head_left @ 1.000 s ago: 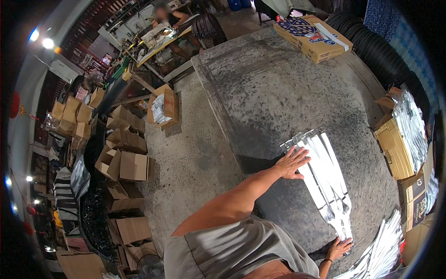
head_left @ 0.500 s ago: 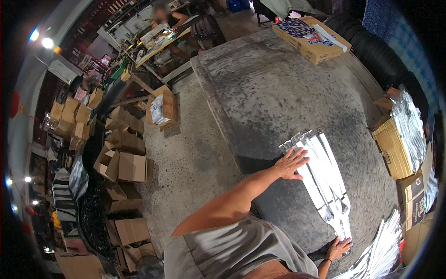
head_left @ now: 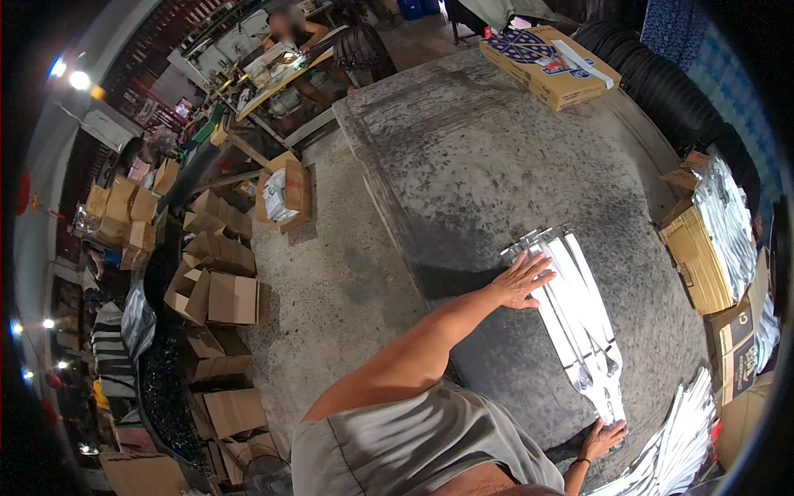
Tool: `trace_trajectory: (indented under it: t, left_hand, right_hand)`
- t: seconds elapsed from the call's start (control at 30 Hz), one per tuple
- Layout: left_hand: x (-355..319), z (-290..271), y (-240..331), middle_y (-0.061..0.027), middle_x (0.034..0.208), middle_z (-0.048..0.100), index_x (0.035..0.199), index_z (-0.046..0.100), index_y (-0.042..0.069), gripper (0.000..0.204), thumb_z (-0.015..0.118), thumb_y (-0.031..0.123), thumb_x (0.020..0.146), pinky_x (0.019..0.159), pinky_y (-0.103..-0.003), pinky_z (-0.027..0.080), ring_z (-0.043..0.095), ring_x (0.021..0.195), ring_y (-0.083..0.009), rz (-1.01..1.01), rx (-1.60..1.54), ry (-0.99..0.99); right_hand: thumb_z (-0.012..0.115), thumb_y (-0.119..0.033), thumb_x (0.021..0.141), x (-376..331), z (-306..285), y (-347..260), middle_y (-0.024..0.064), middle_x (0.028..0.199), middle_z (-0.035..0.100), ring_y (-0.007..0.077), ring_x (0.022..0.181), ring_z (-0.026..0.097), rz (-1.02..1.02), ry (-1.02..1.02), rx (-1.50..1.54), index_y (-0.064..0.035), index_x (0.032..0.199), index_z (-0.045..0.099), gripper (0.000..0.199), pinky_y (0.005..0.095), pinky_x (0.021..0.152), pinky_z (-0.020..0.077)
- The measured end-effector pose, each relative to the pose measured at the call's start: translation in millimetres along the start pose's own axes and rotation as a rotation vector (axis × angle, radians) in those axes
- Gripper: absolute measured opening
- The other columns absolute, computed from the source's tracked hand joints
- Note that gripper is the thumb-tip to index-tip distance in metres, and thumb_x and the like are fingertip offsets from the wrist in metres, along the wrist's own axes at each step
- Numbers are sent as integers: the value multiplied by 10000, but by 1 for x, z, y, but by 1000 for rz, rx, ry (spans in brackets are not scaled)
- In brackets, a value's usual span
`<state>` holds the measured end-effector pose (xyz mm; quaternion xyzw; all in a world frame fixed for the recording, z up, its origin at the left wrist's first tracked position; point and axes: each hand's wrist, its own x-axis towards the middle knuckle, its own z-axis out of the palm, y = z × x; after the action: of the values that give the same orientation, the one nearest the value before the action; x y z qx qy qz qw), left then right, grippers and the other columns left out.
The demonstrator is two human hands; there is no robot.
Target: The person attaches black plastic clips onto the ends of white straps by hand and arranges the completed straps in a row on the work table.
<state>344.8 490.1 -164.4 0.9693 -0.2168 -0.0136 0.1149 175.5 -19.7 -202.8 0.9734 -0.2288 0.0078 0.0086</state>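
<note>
A bundle of long, shiny white strips [head_left: 579,306] lies on the grey stone-like table, wide and fanned at its far end and narrowed at its near end. Dark, metallic-looking pieces edge its far end. My left hand [head_left: 523,281] rests flat on the bundle's far left side, fingers spread. Over the narrow near end lies my right hand [head_left: 605,436], fingers stretched out and slightly apart, touching it. What lies under the palm is hidden. Right of that hand, a loose fan of similar white strips [head_left: 674,438] spreads along the table's near right.
A flat yellow-brown carton [head_left: 550,70] sits at the table's far edge. Along the right stand cartons [head_left: 701,263] stuffed with silvery wrapped strips. Open cardboard boxes [head_left: 231,298] line the floor at left. Beyond, a person [head_left: 306,37] sits at a work table.
My left hand has shifted very slightly on the bundle, its fingers still spread. The right hand stays at the narrow end. The whole view has moved a little.
</note>
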Motion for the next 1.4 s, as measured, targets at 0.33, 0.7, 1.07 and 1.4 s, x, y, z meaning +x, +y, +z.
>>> trace_trajectory:
  t: [0.33, 0.7, 1.07, 1.4]
  left_hand:
    - [-41, -17, 29, -195, 1444, 204, 1388, 303, 115, 787, 608, 505, 777, 1064, -571, 137, 135, 1355, -382, -103, -94, 155]
    - [-215, -32, -7, -258, 1475, 74, 1428, 211, 64, 660, 430, 427, 921, 1055, -565, 117, 62, 1355, -443, -498, -50, 268]
    - [-366, -48, -21, -224, 1492, 0, 1441, 188, 108, 648, 345, 487, 939, 1070, -555, 89, 8, 1376, -397, -915, 0, -27]
    - [-408, -9, -57, -226, 1411, 309, 1328, 394, -15, 648, 259, 492, 948, 1056, -380, 254, 297, 1308, -332, -836, -671, -220]
  right_hand:
    - [365, -617, 880, -70, 3, 29, 126, 1426, 328, 330, 1275, 348, 41, 550, -213, -162, 1415, 296, 705, 550, 922, 382]
    - [306, -632, 873, -80, -27, -18, 152, 1510, 95, 316, 1397, 54, 464, 30, 32, -32, 1436, 150, 838, 577, 1073, 44]
    - [310, -631, 870, -124, -17, -96, 179, 1496, 118, 351, 1381, 101, 272, 31, -11, -53, 1424, 198, 808, 614, 1050, 87]
    - [424, -590, 831, -246, -128, -309, 157, 1373, 351, 391, 1276, 295, -1198, -187, 855, -119, 1228, 491, 620, 553, 989, 263]
